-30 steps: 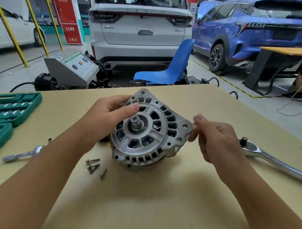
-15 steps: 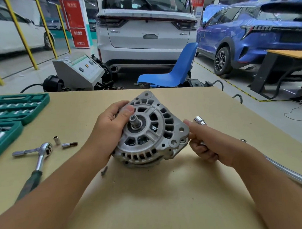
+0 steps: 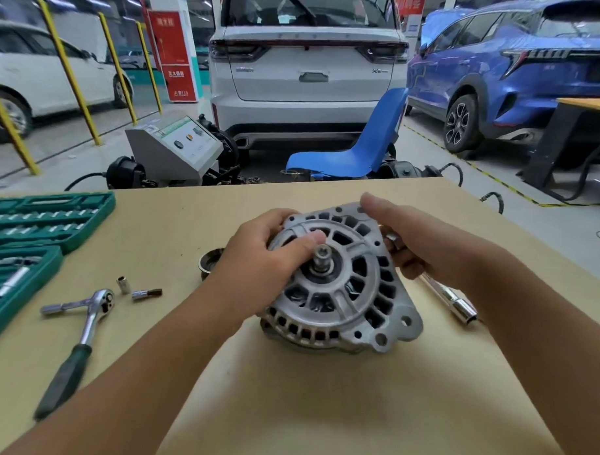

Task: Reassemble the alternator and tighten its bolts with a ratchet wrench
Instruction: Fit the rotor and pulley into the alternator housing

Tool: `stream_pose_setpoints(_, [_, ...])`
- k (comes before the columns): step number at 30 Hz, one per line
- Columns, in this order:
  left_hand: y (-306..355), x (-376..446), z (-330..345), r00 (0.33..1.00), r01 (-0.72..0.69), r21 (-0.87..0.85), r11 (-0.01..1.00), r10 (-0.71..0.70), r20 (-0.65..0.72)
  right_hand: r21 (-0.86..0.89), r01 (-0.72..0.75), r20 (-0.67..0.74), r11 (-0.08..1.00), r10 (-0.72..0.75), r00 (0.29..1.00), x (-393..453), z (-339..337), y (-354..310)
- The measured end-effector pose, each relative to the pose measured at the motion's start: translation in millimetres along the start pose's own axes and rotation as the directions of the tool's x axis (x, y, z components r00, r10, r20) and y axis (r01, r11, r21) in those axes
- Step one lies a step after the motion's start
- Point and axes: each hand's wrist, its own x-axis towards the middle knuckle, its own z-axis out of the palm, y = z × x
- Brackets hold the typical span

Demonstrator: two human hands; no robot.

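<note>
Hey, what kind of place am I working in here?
Most likely a car repair workshop: a white SUV and a blue SUV are parked indoors, and a green socket set lies on the workbench.

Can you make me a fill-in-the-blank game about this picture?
1. Both hands hold the ____, left hand and right hand.
2. The ratchet wrench has a dark ____ handle.
3. The chair behind the table is ____.
4. The socket case lies on the person's ____ side.

Missing words: alternator, green, blue, left.
</note>
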Motion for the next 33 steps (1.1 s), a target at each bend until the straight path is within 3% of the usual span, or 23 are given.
stream_pose_setpoints(2, [-1,1,3,0.998,0.056,-0.026,0.998,-0.056,0.001,-0.036,0.007,0.018,0.999,-0.006,1.000,5,-1,8])
stream_pose_setpoints(5, [-10,-6,-7,0.968,0.251,-0.050,0.967,-0.252,-0.003,0.002,-0.042,0.092,0.999,0.041,0.995,6,2,25])
stream_pose_setpoints(9, [-13,-16,-20,0.889,0.431,-0.019,0.902,-0.422,0.178,0.116,-0.056,0.144,0.992,0.039,0.989,8,0,36])
stream_pose_setpoints(12, [-14,-16,-18,0.899,0.417,-0.055,0.907,-0.403,0.175,0.167,-0.027,0.102,0.986,0.010,0.995,9,1,36])
stream_pose_setpoints(15, [-6,-12,-14,0.917,0.381,-0.012,0.924,-0.377,0.128,0.157,0.090,-0.197,0.983,-0.058,0.979,10,7,38])
stream_pose_setpoints(18, [9,1,-17,0.911,0.402,0.047,0.915,-0.404,0.082,0.088,0.236,-0.462,0.968,-0.170,0.870,12,11,43])
stream_pose_setpoints(21, [22,20,-21,0.869,0.470,0.159,0.868,-0.487,0.088,0.170,0.326,-0.478,0.930,-0.211,0.853,9,9,42])
stream_pose_setpoints(28, [43,60,-12,0.811,0.487,0.404,0.774,-0.573,0.119,-0.125,0.442,-0.365,0.888,-0.455,0.812,0,5,36])
stream_pose_setpoints(33, [69,79,8,0.865,0.368,0.519,0.771,-0.488,0.112,-0.223,0.387,-0.487,0.895,-0.446,0.751,3,-12,39])
